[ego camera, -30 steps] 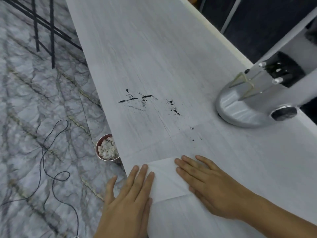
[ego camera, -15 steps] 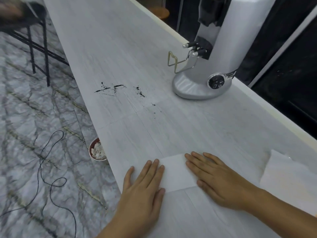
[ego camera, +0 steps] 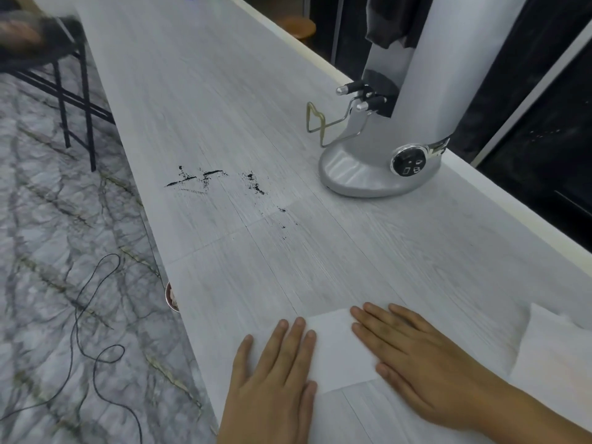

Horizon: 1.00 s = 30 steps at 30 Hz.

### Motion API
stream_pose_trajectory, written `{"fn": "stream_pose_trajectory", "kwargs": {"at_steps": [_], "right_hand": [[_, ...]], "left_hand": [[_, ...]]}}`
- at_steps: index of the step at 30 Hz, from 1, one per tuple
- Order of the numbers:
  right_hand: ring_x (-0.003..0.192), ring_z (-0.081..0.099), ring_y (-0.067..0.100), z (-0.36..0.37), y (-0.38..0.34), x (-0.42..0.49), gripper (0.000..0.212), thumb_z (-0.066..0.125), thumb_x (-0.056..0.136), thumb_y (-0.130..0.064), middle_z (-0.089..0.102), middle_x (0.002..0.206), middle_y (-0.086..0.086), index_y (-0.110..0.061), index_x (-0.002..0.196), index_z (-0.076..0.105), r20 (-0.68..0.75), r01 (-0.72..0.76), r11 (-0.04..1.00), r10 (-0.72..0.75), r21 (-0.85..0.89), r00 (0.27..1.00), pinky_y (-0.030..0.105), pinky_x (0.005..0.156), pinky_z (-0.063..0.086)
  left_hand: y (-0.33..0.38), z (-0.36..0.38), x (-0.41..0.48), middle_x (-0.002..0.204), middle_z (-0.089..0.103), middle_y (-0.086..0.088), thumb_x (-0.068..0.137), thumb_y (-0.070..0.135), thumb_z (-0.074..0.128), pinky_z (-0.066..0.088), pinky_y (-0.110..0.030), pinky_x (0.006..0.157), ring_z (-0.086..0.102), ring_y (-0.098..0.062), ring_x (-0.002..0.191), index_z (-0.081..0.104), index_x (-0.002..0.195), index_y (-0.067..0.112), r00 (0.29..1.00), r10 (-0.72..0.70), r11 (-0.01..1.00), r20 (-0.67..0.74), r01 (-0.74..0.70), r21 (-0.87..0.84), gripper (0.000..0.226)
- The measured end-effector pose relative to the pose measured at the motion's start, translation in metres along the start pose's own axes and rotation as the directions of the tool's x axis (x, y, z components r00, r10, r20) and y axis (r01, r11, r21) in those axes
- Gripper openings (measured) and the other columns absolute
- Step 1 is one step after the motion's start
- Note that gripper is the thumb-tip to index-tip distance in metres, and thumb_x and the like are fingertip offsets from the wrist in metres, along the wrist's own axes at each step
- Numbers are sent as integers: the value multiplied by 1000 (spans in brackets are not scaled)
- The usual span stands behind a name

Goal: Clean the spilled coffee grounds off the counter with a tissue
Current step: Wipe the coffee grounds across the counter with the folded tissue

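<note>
A white tissue [ego camera: 339, 350] lies flat on the pale wood-grain counter [ego camera: 320, 251] near its front edge. My left hand [ego camera: 275, 386] rests palm down on the tissue's left side, fingers together and flat. My right hand [ego camera: 423, 363] presses flat on its right side. Dark coffee grounds [ego camera: 195, 181] are smeared in streaks farther up the counter near the left edge. A second patch of grounds [ego camera: 256, 184] and a few specks [ego camera: 283, 219] lie just right of the streaks.
A silver coffee grinder [ego camera: 384, 149] with a wire fork stands at the counter's right side. More white tissue [ego camera: 557, 350] lies at the right. Below the counter's left edge are a small bin [ego camera: 171, 296], a black cable [ego camera: 89, 315] and a black stool frame [ego camera: 73, 100].
The view has swung up and right, bringing the grinder and the second tissue into sight. Both hands stay flat on the tissue in the same pose.
</note>
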State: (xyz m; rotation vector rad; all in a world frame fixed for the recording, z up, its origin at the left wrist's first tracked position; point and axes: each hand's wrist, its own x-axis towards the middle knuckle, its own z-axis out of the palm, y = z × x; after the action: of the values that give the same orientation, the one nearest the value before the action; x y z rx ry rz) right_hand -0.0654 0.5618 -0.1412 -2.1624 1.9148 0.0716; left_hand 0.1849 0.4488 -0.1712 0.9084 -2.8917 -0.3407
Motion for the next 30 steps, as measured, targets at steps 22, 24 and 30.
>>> {"fn": "stream_pose_trajectory", "kwargs": {"at_steps": [22, 24, 30], "right_hand": [[150, -2, 11, -55, 64, 206, 57, 24, 104, -34, 1, 164, -1, -19, 156, 7, 82, 73, 992, -64, -104, 995, 38, 119, 9], [150, 0, 12, -60, 66, 228, 57, 25, 104, -33, 3, 164, 0, -18, 156, 9, 75, 74, 991, -66, -112, 995, 38, 120, 9], [150, 2, 14, -71, 72, 289, 56, 24, 104, -31, 5, 164, 3, -14, 155, 11, 63, 74, 989, -66, -126, 996, 40, 120, 13]], "left_hand": [[-125, -32, 135, 159, 32, 2, 95, 41, 36, 30, -62, 110, 32, -17, 145, 39, 150, 20, 989, -146, 989, 6, 146, -8, 59], [-142, -36, 148, 160, 30, 3, 96, 41, 34, 27, -61, 112, 31, -17, 146, 37, 151, 20, 987, -161, 987, 16, 161, -7, 59], [-184, -47, 183, 162, 25, 2, 99, 40, 32, 20, -61, 115, 24, -17, 149, 31, 153, 19, 981, -188, 982, 42, 188, -11, 58]]}}
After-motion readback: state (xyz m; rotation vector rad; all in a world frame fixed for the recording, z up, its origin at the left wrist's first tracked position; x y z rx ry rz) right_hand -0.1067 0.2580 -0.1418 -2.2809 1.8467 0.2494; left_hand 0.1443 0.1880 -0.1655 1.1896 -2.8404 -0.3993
